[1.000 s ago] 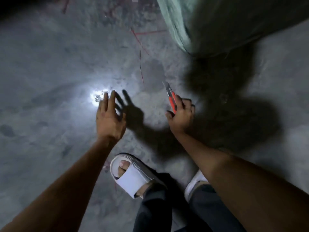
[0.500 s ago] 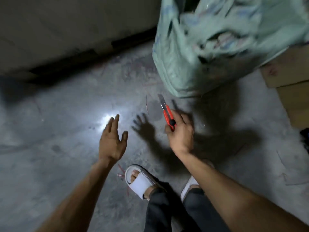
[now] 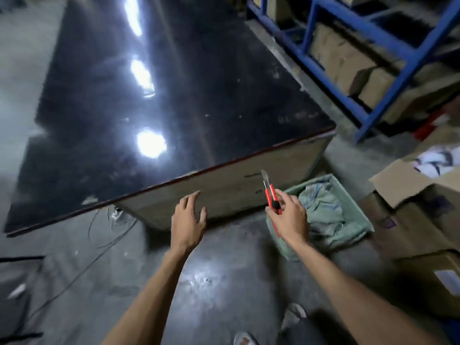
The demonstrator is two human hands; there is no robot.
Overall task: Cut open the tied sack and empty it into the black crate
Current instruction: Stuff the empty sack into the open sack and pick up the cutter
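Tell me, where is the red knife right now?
In the head view, the red utility knife is held in the right hand, right of centre, blade pointing up. It sits in front of the black-topped table's side panel, beside the green sack.

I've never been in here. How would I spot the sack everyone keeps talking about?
Find the big glossy black table in the middle of the concrete floor and go to its near right corner. On the floor just below it, left of the brown cardboard boxes, lies the sack. It is the only soft, crumpled, pale green thing there, beside the right hand holding a red utility knife.
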